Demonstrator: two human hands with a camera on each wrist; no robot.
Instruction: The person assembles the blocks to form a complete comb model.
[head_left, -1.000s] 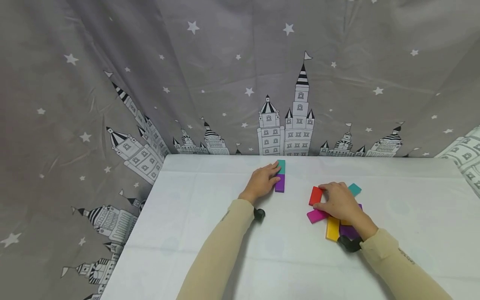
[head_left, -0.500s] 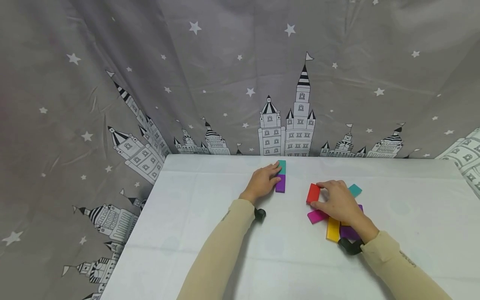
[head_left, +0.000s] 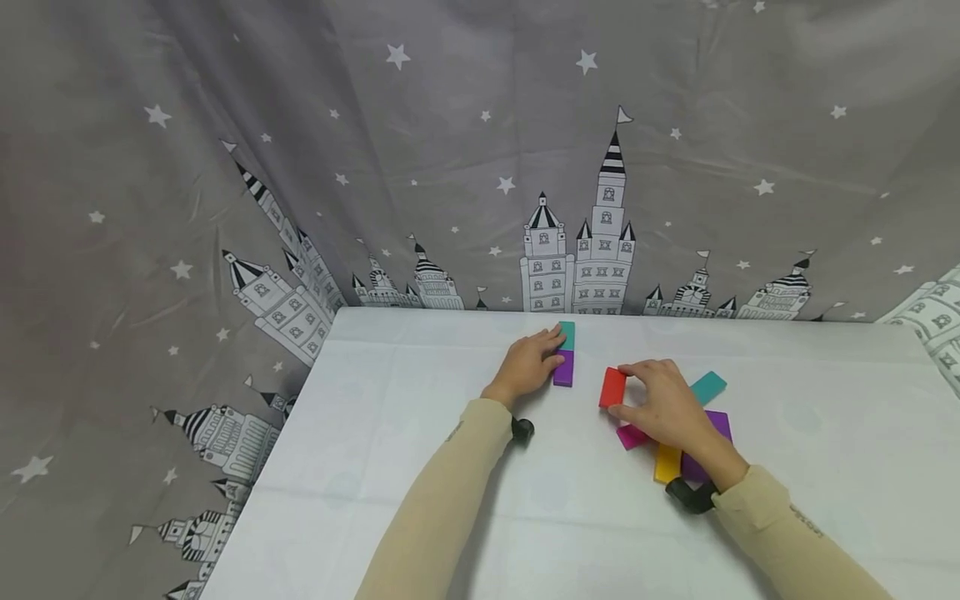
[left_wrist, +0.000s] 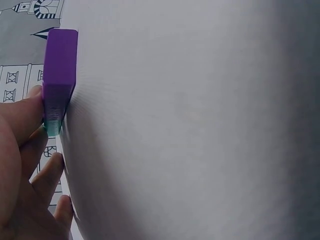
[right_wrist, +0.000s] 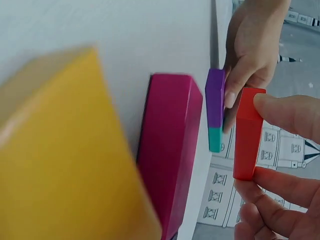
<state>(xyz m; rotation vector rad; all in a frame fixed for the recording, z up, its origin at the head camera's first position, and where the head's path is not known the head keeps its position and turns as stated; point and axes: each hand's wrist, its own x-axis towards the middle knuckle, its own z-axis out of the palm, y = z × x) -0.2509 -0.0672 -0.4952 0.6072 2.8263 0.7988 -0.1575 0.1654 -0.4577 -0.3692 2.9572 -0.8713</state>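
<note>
Red block (head_left: 612,388), pinched between thumb and fingers of the right hand (head_left: 663,406).
Left hand (head_left: 525,367): fingers apart, thumb touching a purple block (head_left: 563,371), fingertips on the teal block (head_left: 569,335) abutting it at twelve o'clock; on my head feed I log the red at four o'clock from that purple, magenta block (head_left: 632,437) and yellow block (head_left: 667,464) at five from the red.

We count two hands, one left hand (head_left: 525,362) and one right hand (head_left: 666,405), and at least seven blocks. Against the left fingers we see two: one teal block (head_left: 567,336), one purple block (head_left: 564,368). Between the right thumb and fingers, one red block (head_left: 612,388). Behind and beneath those fingers, one magenta block (head_left: 632,437), a second teal block (head_left: 709,387), at least one yellow block (head_left: 667,464) and at least one more purple block (head_left: 720,423); the hand hides the rest from us.
</note>
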